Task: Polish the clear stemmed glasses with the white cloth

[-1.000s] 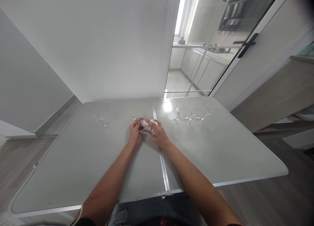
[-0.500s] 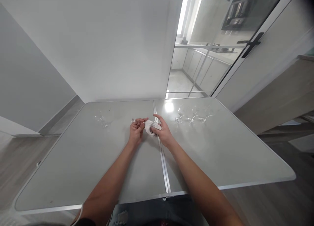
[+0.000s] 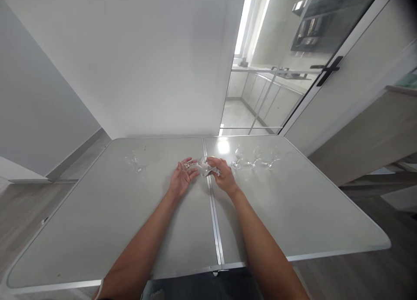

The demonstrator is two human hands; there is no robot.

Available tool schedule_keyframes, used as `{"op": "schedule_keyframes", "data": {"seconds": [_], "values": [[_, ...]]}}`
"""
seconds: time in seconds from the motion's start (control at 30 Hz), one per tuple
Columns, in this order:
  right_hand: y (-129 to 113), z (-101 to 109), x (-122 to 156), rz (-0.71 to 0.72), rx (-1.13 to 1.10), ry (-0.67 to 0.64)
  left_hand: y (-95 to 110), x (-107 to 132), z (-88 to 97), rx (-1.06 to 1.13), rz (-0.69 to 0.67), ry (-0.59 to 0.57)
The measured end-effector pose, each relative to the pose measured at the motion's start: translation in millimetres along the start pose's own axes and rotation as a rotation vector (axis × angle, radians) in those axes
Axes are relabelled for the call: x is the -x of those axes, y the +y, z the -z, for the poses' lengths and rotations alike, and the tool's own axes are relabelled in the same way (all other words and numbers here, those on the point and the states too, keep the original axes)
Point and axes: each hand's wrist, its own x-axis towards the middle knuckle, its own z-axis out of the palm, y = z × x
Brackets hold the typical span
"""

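A clear stemmed glass [image 3: 196, 165] lies sideways in the air above the table's middle seam. My right hand [image 3: 225, 176] grips its bowl end, fingers wrapped round it. Some white cloth [image 3: 217, 172] shows at that hand's fingertips, and white also shows through the bowl; how far the cloth goes inside is hard to make out. My left hand [image 3: 180, 178] is palm up with its fingers spread beneath the foot and stem. Whether it bears any of the glass's weight, I cannot tell.
On the grey table [image 3: 107, 221], three stemmed glasses stand in a row at the right: a near one [image 3: 237, 157], a middle one [image 3: 254, 158] and a far one [image 3: 271, 159]. Another clear glass item [image 3: 137, 164] is at the left. Behind is a white wall [image 3: 163, 74].
The glass has turned so its foot points left and its bowl sits in my right hand. My left fingers have loosened from a pinch and spread. The view has tilted slightly.
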Motion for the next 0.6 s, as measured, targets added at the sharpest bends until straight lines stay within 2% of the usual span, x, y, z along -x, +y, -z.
{"op": "schedule_keyframes", "data": {"seconds": [0.07, 0.13, 0.2, 0.3, 0.4, 0.5, 0.6], "values": [[1.0, 2.9, -1.5, 0.009, -0.035, -0.102, -5.5, -1.1, 2.0, -0.158, -0.064, 0.073], [-2.9, 1.8, -2.9, -0.084, -0.139, -0.120, -10.5, -1.9, 1.8, -0.301, -0.175, 0.152], [-9.5, -1.6, -4.4, -0.259, -0.318, -0.079, -12.5, -1.9, -0.1, -0.409, -0.307, 0.195], [-17.7, -7.5, -6.6, -0.539, -0.577, 0.042, -10.0, 0.8, -4.4, -0.605, -0.456, 0.180], [-20.3, -10.1, -8.2, -0.685, -0.648, 0.149, -6.9, 4.3, -6.6, -0.795, -0.518, 0.181], [-19.2, -5.4, -9.6, -0.593, -0.542, 0.140, -8.0, 4.4, -4.6, -0.861, -0.473, 0.197], [-15.7, 4.1, -10.0, -0.330, -0.293, 0.061, -11.1, 1.5, 0.1, -0.917, -0.333, 0.111]]}}
